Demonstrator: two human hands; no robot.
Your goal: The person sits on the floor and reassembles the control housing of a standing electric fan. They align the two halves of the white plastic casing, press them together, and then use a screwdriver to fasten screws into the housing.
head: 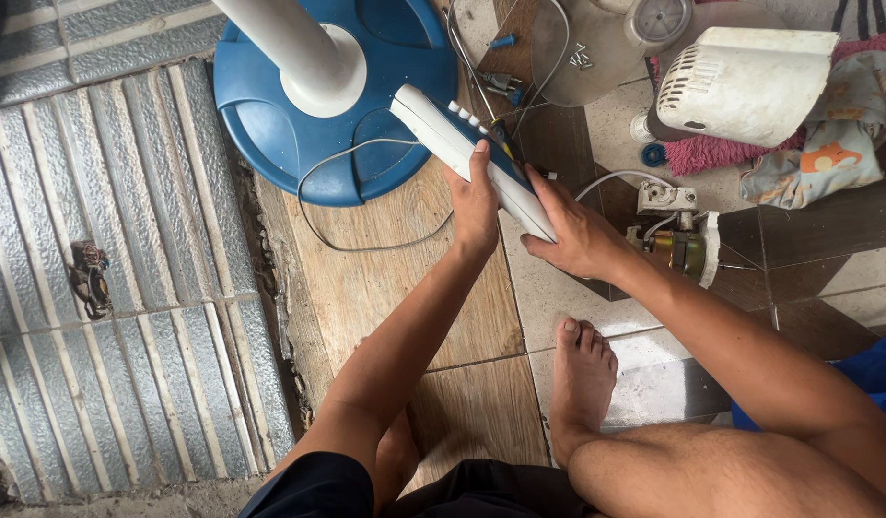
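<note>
From the head camera, the floor [462, 317] was a patchwork of wood-look and pale tiles, with a ribbed metal sheet [107, 278] lying along one side of it. The round blue fan base [270, 125] sat on the floor at the far edge of the wooden tiles, and one white pole [290, 43] rose from its middle.

Just beside the base, on its near side, both hands gripped one long white control housing [453, 144], its row of white buttons [469, 117] pointing toward the base. The left hand [475, 201] was wrapped around the housing from one side, and the right hand [577, 235] was closed on its near end. One thin grey cord [366, 245] looped from the base across the wooden tiles.

Well off to the other side of the base lay one white motor cover [750, 82], one clear fan blade [582, 53], and one small motor [678, 245] with copper windings. Near the cover was a heap of pink and patterned cloth [827, 153]. One bare foot [582, 384] rested flat on a pale tile, nearer than the hands.
</note>
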